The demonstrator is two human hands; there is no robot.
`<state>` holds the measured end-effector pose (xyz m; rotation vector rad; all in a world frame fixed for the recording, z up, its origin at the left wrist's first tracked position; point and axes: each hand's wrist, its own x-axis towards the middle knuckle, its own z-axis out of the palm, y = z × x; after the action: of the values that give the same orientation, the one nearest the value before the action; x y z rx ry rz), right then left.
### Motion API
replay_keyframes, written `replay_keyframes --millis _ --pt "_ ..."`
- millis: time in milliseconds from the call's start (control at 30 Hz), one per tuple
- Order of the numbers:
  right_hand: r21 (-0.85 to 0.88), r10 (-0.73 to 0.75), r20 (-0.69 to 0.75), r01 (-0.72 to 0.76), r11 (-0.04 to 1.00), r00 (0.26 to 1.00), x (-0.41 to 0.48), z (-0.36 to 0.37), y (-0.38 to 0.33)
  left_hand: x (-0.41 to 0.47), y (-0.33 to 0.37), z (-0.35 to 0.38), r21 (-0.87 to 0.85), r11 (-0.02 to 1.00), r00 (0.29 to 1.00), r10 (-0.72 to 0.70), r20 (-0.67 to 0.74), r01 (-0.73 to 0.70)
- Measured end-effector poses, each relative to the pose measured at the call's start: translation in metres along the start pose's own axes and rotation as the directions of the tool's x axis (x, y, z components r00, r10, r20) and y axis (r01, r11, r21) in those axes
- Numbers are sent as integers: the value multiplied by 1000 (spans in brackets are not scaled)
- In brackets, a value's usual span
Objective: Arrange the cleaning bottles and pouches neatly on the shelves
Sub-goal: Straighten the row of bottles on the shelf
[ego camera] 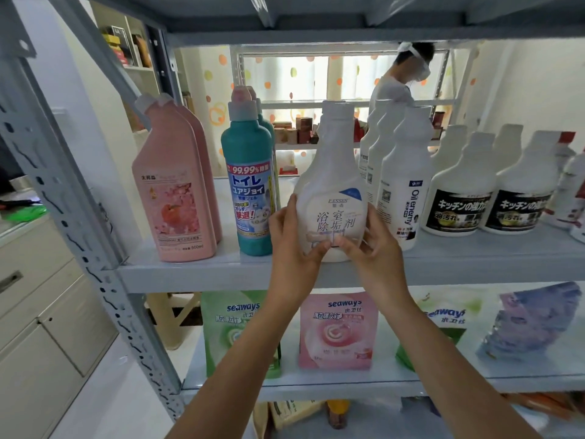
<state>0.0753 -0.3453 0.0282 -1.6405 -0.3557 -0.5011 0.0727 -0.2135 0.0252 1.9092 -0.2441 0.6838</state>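
Gripping white pear-shaped plastic bottle [332, 191] low w/ left hand [292, 248] + right hand [372, 248] at front lip of grey metal shelf [196, 275], btw tall teal bottle [250, 172] & slim white bottle [403, 172], could tip off or knock neighbours if let go early or shoved crooked.

Upper shelf [205, 275]: bent-neck bottles [177, 191] are standing leftmost, toilet-gel bottles [250, 191] just right of them. The bathroom-cleaner bottle [332, 172] is sitting at the front edge, with Oil enemy bottles [402, 185] and then kitchen-cleaner bottles [459, 191] rightward. Pouches [338, 331] are standing on the lower shelf [316, 386].
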Motion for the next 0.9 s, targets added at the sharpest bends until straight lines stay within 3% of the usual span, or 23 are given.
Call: replay_keyframes --millis 500,667,767,833,900 --pt "-161 18 -6 -19 987 1000 15 7 7 13 2 6 150 986 998 -69 3 68" --pt "-229 35 -9 -36 973 999 13 7 3 7 2 12 233 972 999 -24 -37 32" --pt "-221 9 -29 -16 975 1000 -3 2 5 -22 -2 18 251 966 990 94 -107 -65" --pt "-199 -28 -162 -5 980 986 -18 -4 8 -44 -15 23 327 922 958 259 -127 -206" --pt "-270 -146 -343 52 961 928 -27 -14 11 -58 -32 30 506 789 908 417 -28 -347"
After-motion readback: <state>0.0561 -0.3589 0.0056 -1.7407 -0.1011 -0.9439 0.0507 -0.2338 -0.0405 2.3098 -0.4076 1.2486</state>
